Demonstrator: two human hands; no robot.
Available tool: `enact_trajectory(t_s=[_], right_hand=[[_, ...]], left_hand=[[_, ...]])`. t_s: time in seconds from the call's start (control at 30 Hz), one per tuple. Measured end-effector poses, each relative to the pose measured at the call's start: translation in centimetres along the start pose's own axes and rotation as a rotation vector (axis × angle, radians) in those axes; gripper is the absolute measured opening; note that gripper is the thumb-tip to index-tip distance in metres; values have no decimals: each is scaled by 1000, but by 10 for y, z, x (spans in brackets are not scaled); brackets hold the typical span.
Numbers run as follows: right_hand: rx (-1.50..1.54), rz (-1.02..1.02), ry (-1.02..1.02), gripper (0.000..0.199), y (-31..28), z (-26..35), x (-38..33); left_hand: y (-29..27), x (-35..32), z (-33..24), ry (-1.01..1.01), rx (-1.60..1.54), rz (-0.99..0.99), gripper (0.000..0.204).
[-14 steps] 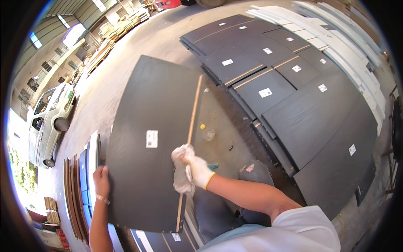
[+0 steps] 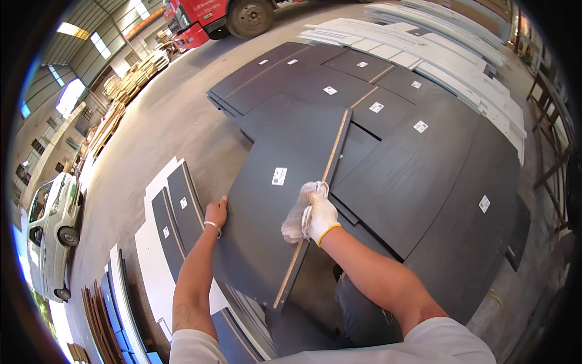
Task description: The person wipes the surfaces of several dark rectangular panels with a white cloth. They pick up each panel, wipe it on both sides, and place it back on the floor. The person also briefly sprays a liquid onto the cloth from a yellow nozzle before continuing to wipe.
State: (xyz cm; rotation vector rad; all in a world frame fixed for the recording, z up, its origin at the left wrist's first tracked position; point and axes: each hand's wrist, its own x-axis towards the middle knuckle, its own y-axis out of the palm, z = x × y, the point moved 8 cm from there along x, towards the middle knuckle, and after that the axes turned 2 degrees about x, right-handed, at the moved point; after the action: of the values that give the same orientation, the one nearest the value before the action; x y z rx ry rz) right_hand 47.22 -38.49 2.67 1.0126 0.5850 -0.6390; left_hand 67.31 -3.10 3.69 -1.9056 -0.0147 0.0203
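A large dark grey panel (image 2: 254,224) with a white label and a bare tan strip along its right edge is held up in front of me. My left hand (image 2: 216,213), bare with a bracelet at the wrist, grips its left edge. On the opposite edge, my right hand (image 2: 322,218) wears a white knit glove and clutches a whitish-grey rag (image 2: 296,223) against the tan strip. The panel's far end overlaps, in view, the spread of dark labelled panels (image 2: 448,176) at the right. Whether it touches them I cannot tell.
White boards (image 2: 479,91) lie behind the dark panels, and a metal rack (image 2: 548,130) stands at far right. White and dark panels (image 2: 148,242) lean or lie at left beside blue boards (image 2: 115,309). A red truck (image 2: 212,21), a parked van (image 2: 56,227) and stacked timber (image 2: 136,76) stand farther off.
My hands and the held panel have shifted right, so its far end now overlaps the dark panels. My view has turned, bringing more of the red truck in. Both grips stay.
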Motion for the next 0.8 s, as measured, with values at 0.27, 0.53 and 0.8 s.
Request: enact_trajectory(t_s=[0.27, 0.53, 0.8], right_hand=[[-134, 59, 58, 42, 5, -23, -10], [-370, 231, 122, 31, 8, -2, -50], [-557, 674, 295, 30, 33, -46, -106]], left_hand=[[26, 108, -129, 146, -316, -113, 45], [-16, -60, -53, -19, -356, -414, 73], [73, -128, -111, 125, -1193, -212, 72]])
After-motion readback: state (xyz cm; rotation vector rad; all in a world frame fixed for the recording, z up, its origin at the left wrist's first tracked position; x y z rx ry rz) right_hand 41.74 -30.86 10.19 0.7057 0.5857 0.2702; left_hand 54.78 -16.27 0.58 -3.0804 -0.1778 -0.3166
